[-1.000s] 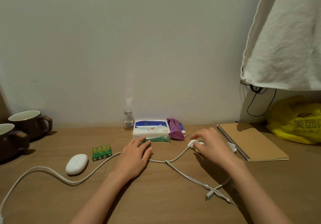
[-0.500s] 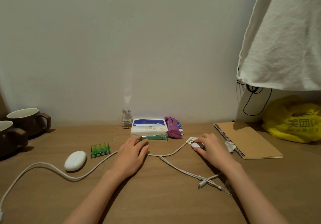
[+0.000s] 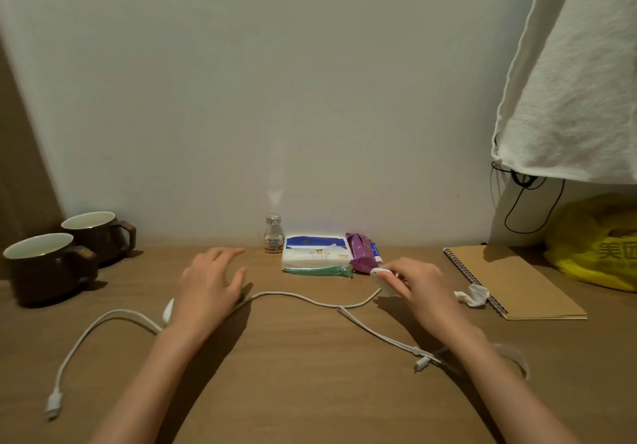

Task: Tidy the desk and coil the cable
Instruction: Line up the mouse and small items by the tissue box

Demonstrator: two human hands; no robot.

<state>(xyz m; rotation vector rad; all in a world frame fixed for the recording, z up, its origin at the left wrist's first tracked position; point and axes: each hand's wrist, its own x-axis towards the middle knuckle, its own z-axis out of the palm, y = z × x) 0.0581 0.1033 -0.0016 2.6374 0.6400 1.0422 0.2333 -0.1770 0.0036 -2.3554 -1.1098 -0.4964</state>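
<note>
A long white cable [image 3: 296,297] snakes over the wooden desk [image 3: 310,374], from a plug [image 3: 52,407] at the front left to its white end piece [image 3: 380,274] near the middle. My right hand [image 3: 418,290] pinches that end piece just in front of the purple packet [image 3: 360,255]. A thinner white cable [image 3: 379,333] runs under my right wrist to a small connector [image 3: 422,363]. With fingers spread, my left hand [image 3: 206,292] lies over the long cable and a white oval case [image 3: 168,311], most of which it hides.
Two brown mugs [image 3: 44,266] [image 3: 98,233] stand at the far left. A small bottle [image 3: 273,235] and a tissue pack [image 3: 315,257] sit by the wall. At the right are a crumpled paper scrap [image 3: 474,295], a notebook [image 3: 513,281], a yellow bag [image 3: 596,243] and a hanging white cloth [image 3: 568,81].
My left hand has moved left, now covering the white oval case and the green batteries. My right hand has taken the cable's end piece and raised it slightly toward the purple packet.
</note>
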